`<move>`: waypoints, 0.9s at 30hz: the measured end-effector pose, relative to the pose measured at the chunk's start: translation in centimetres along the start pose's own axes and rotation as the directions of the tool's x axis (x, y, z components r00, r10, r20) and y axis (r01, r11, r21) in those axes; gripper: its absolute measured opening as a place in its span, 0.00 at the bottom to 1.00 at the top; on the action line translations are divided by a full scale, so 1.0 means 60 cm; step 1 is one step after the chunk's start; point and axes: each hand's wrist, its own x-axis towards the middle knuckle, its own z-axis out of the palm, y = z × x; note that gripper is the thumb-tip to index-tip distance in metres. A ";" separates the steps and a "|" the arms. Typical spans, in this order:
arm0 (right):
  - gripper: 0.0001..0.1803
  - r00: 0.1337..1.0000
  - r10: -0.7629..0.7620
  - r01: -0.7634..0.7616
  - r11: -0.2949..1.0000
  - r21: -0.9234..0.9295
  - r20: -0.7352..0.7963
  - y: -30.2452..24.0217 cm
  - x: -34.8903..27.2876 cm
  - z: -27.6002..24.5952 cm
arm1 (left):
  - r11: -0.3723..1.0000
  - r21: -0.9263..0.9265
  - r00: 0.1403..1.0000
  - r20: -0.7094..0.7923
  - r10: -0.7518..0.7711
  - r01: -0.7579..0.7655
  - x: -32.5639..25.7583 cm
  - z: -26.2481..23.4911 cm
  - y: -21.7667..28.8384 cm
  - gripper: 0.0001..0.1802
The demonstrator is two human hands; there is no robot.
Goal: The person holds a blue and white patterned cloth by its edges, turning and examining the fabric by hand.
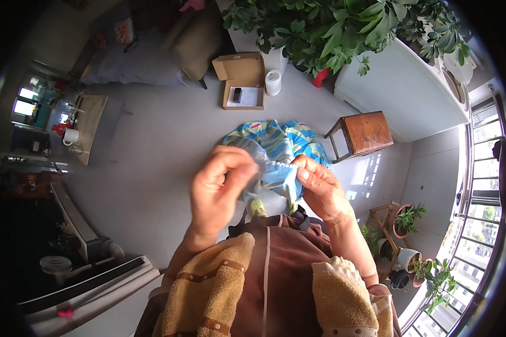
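Observation:
A large cloth (pixel 275 137), blue with green, yellow and white stripes, hangs in front of me and spreads toward the floor. Its upper edge carries a white, bumpy trim and is drawn out between my hands. My right hand (pixel 325 191) pinches this edge between thumb and fingers. My left hand (pixel 219 182) is closed, thumb against curled fingers, at the other end of the trim. Slight blur there hides what its fingertips hold, if anything. Yellow-green shoes (pixel 257 208) show below the cloth.
Ahead on the grey floor are an open cardboard box (pixel 244 99) with a dark device inside and a white canister (pixel 273 82). A wooden stool (pixel 365 135) stands right of the cloth. Potted plants (pixel 409 219) line the window side; a low table (pixel 90 126) is at left.

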 end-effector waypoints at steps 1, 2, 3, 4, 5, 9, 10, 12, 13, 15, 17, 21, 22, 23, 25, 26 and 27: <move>0.09 1.000 -0.003 0.004 0.999 0.043 -0.028 0.001 -0.001 -0.010 | 0.995 -0.093 0.999 -0.041 -0.032 0.028 -0.002 -0.016 -0.006 0.01; 0.09 0.999 -0.001 0.006 0.996 0.088 -0.053 0.000 -0.002 -0.014 | 0.982 -0.183 0.994 -0.084 -0.070 0.054 -0.007 -0.045 -0.014 0.04; 0.08 0.999 -0.004 0.007 0.998 0.067 -0.053 -0.006 -0.002 -0.015 | 0.947 -0.313 0.995 -0.032 -0.092 0.077 -0.024 -0.084 -0.026 0.07; 0.08 0.998 -0.009 0.013 0.998 0.065 -0.064 -0.010 -0.002 -0.022 | 0.891 -0.441 0.994 0.030 -0.105 0.107 -0.048 -0.131 -0.049 0.10; 0.09 0.999 -0.005 0.008 0.998 0.068 -0.049 -0.014 -0.001 -0.030 | 0.876 -0.374 0.951 0.178 -0.255 0.305 -0.090 -0.205 -0.087 0.11; 0.10 0.997 0.069 -0.069 0.997 -0.038 0.025 -0.033 0.030 -0.011 | -0.157 0.958 0.389 -0.243 -0.888 0.240 -0.206 -0.307 -0.135 0.15; 0.11 0.993 0.110 -0.102 0.986 -0.133 0.052 -0.038 0.040 -0.005 | 0.220 0.924 0.669 -0.050 -0.741 0.312 -0.187 -0.287 -0.137 0.18; 0.12 0.982 0.139 -0.091 0.942 -0.324 0.125 -0.048 0.057 0.006 | 0.820 0.471 0.924 0.026 -0.382 0.326 -0.107 -0.173 -0.101 0.26; 0.12 0.971 0.173 -0.108 0.936 -0.334 0.168 -0.054 0.064 0.011 | 0.928 0.317 0.957 0.144 -0.252 0.197 -0.071 -0.118 -0.087 0.24; 0.12 0.967 0.197 -0.119 0.911 -0.396 0.163 -0.064 0.074 0.016 | 0.971 -0.068 0.936 0.289 -0.202 0.231 -0.025 -0.066 -0.078 0.16; 0.13 0.978 0.172 -0.107 0.896 -0.431 0.114 -0.079 0.082 0.013 | 0.863 -0.323 0.906 0.304 -0.294 0.388 0.010 -0.047 -0.076 0.09; 0.12 0.974 0.208 -0.121 0.821 -0.557 0.095 -0.092 0.105 0.005 | 0.843 -0.345 0.877 0.401 -0.265 0.412 0.039 -0.073 -0.081 0.14; 0.11 0.968 0.218 -0.124 0.844 -0.521 0.121 -0.097 0.110 0.009 | 0.839 -0.345 0.872 0.408 -0.269 0.420 0.047 -0.079 -0.076 0.13; 0.10 0.978 0.184 -0.102 0.833 -0.543 0.100 -0.104 0.112 0.016 | 0.845 -0.305 0.864 0.402 -0.304 0.439 0.053 -0.084 -0.077 0.13; 0.08 0.987 0.141 -0.072 0.824 -0.562 0.080 -0.110 0.119 0.020 | 0.875 -0.203 0.857 0.386 -0.342 0.440 0.059 -0.110 -0.097 0.14; 0.07 0.990 0.091 -0.011 0.810 -0.586 0.107 -0.112 0.125 0.015 | 0.889 -0.155 0.860 0.368 -0.353 0.431 0.060 -0.124 -0.105 0.13; 0.07 0.989 0.045 0.049 0.792 -0.609 0.138 -0.113 0.127 0.013 | 0.898 -0.122 0.862 0.361 -0.356 0.422 0.061 -0.136 -0.110 0.12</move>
